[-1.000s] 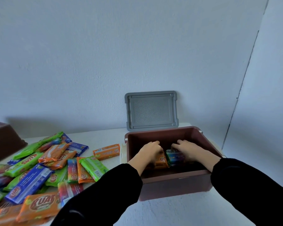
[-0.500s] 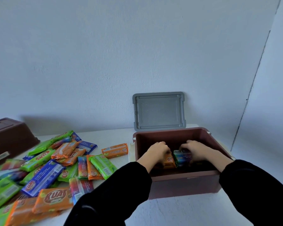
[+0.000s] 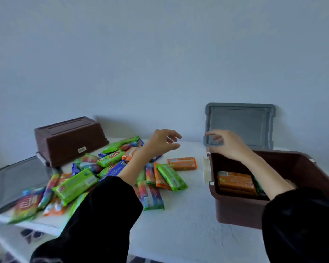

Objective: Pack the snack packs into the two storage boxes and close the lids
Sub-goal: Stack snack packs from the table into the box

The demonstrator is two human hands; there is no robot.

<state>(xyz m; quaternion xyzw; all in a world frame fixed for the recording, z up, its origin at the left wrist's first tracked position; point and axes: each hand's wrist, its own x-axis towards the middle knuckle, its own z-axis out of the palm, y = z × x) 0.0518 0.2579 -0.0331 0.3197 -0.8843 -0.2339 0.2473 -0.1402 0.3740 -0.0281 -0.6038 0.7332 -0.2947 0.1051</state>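
Hovering with loose, empty fingers [image 3: 171, 134], left hand [image 3: 158, 144] and right hand [image 3: 228, 146] risked it: a sloppy grab could've shoved snack packs [image 3: 75, 185] off the surface [image 3: 188, 215].

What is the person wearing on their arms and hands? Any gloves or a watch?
Both arms are in long black sleeves of soft-looking cloth: the left sleeve and the right sleeve. The cuffs stop short of the wrists. The left hand and the right hand are bare: no gloves, and no ring or watch shows.
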